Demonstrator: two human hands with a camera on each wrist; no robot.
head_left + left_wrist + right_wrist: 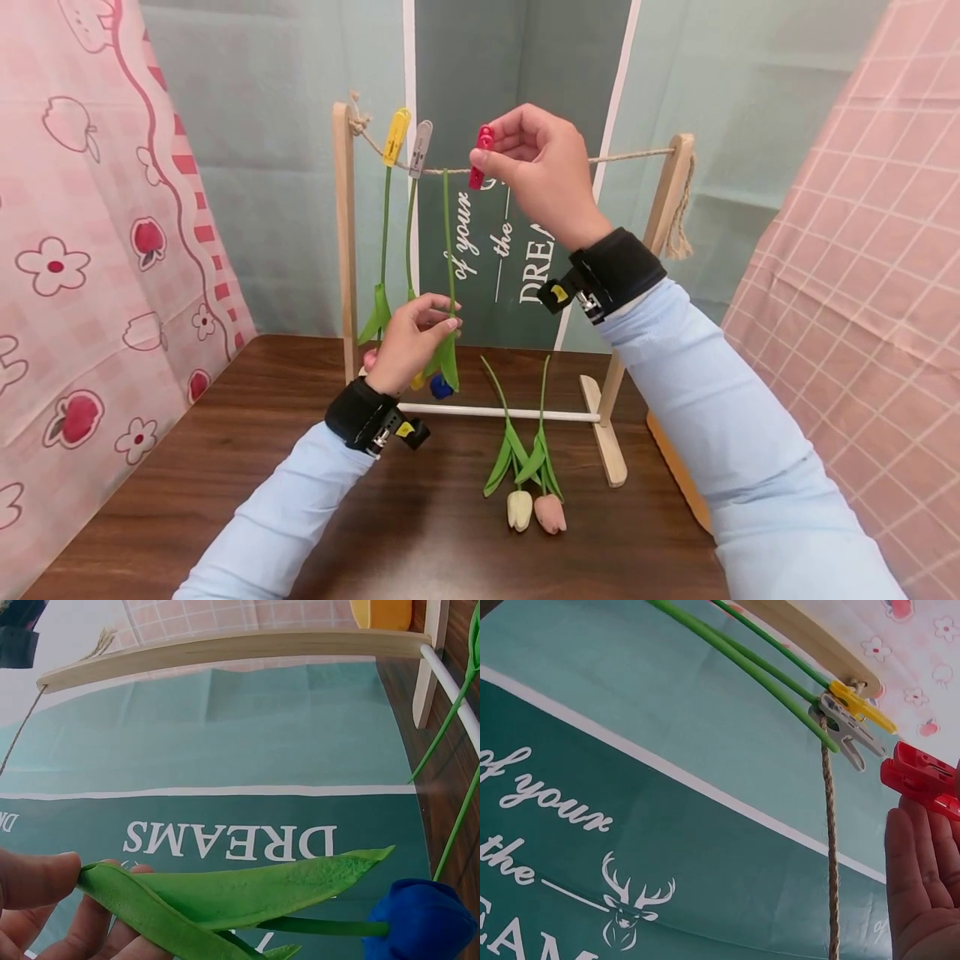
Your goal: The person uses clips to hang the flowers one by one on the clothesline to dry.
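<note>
My left hand [405,346] pinches an artificial blue tulip [421,922] by its stem and green leaves [247,889]. The flower hangs head down, its bare stem [448,233] rising to the twine rope [633,156]. To the right of that stem tip, my right hand [546,167] pinches a red clothespin [482,158] between thumb and fingers, close by the rope. A yellow clothespin [396,137] and a grey clothespin [847,727] are clipped on the rope further left. From each hangs a tulip stem, the blooms partly hidden behind my left hand.
Wooden posts [343,242] hold the rope at both ends, and a white rod [502,412] joins them low down. A white tulip [519,510] and a pink tulip [550,513] lie on the brown table [420,517]. An orange-edged object [678,467] sits at right, partly behind my sleeve.
</note>
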